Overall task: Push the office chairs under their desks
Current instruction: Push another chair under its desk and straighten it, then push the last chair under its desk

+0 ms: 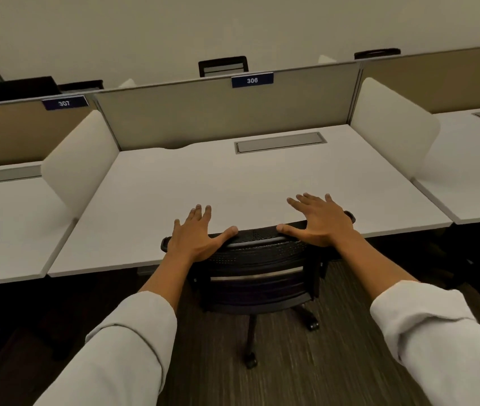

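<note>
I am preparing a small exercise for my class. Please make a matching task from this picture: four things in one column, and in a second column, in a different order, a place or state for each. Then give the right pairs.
Things:
1. chair
2. left hand
3. 306 sign
4. grey flap

Places or states:
A. set flat in the desk near the back panel
B. black, at the desk's front edge
C. on the top edge of the back panel
D. fingers straight, resting on the chair's top left

Pairs: 1-B, 2-D, 3-C, 4-A
</note>
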